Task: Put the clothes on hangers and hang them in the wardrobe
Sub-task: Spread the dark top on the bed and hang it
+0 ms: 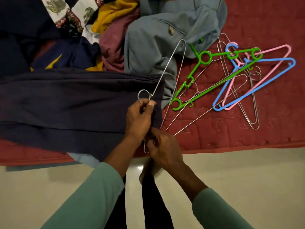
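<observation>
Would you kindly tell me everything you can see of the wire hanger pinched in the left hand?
The wire hanger is thin, silvery and apparently metal. Its round hook sits just above the left hand, which pinches the twisted neck. One side runs up-right to a narrow rounded corner over the grey garment, then returns down beside the navy cloth.

left arm: teal-sleeved, in from lower left, forearm bare | left grip (pixel 138 119): thumb and forefinger pinch a wire hanger (pixel 165 68) at its neck | right arm: teal-sleeved, in from lower right | right grip (pixel 165 147): back up, just beside left wrist, fingers curled round hook of second wire hanger (pixel 144 147)
</observation>
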`<state>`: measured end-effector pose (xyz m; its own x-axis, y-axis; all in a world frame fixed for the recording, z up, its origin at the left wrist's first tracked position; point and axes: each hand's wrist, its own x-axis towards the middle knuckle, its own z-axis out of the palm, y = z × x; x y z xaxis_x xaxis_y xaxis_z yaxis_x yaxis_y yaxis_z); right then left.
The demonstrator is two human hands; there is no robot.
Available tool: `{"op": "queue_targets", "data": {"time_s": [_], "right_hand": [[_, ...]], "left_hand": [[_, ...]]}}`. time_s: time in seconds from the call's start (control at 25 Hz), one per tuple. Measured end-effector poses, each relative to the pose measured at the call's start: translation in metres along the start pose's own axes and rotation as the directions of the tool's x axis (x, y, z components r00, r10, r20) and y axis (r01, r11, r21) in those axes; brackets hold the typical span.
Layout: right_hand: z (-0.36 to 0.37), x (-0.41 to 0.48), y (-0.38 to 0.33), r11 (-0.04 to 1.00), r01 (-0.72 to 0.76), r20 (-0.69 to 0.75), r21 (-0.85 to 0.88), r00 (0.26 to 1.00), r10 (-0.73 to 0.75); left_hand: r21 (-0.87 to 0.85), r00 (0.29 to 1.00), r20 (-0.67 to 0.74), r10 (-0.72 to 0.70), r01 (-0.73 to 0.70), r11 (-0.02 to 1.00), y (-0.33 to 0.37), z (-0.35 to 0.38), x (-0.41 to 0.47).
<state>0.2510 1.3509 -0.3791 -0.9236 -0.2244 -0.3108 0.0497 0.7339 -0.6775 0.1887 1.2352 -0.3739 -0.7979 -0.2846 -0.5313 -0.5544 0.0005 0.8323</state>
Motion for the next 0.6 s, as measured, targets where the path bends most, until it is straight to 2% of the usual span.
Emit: {"op": "queue_targets", "data": {"time_s": [0.04,0.12,0.16,0.2,0.24,0.32,0.4,0.52,0.6], "right_hand": [[-0.006,0.003,-0.003,0.995,-0.013,-0.078,0.096,0.997,0.020],[-0.018,0.021,-0.007,0.970,-0.082,-0.302,0.228,0.941,0.150],[-0.022,0.035,-0.007,0.956,-0.140,-0.337,0.257,0.914,0.225],[-0.025,0.049,-0.008,0.943,-0.202,-0.303,0.263,0.911,0.280],[-0.025,0.063,-0.011,0.938,-0.257,-0.233,0.231,0.922,0.310],[-0.023,0.081,-0.018,0.949,-0.312,-0.152,0.052,0.936,0.317],[-0.022,0.087,-0.027,0.936,-0.336,-0.174,-0.109,0.933,0.315],[-0.024,0.091,-0.033,0.855,-0.484,-0.189,-0.184,0.871,0.453],[-0.026,0.092,-0.031,0.832,-0.510,-0.225,-0.218,0.856,0.466]], "left_hand": [[-0.026,1.000,-0.012,0.008,-0.009,1.000,-0.005,-0.001,0.002],[-0.066,0.998,-0.059,0.025,-0.029,0.997,-0.015,-0.007,0.000],[-0.086,0.997,-0.079,0.019,-0.026,0.996,-0.020,-0.009,-0.003],[-0.110,0.996,-0.094,0.008,-0.019,0.994,-0.024,-0.011,-0.007],[-0.135,0.995,-0.103,-0.001,-0.013,0.991,-0.028,-0.010,-0.011],[-0.152,0.988,-0.152,-0.012,-0.011,0.988,-0.034,-0.005,-0.016],[-0.210,0.977,-0.202,-0.069,0.025,0.977,-0.038,0.006,-0.019],[-0.349,0.981,-0.125,-0.149,0.098,0.932,-0.041,0.026,-0.035],[-0.417,0.978,-0.131,-0.161,0.093,0.904,-0.042,0.033,-0.042]]}}
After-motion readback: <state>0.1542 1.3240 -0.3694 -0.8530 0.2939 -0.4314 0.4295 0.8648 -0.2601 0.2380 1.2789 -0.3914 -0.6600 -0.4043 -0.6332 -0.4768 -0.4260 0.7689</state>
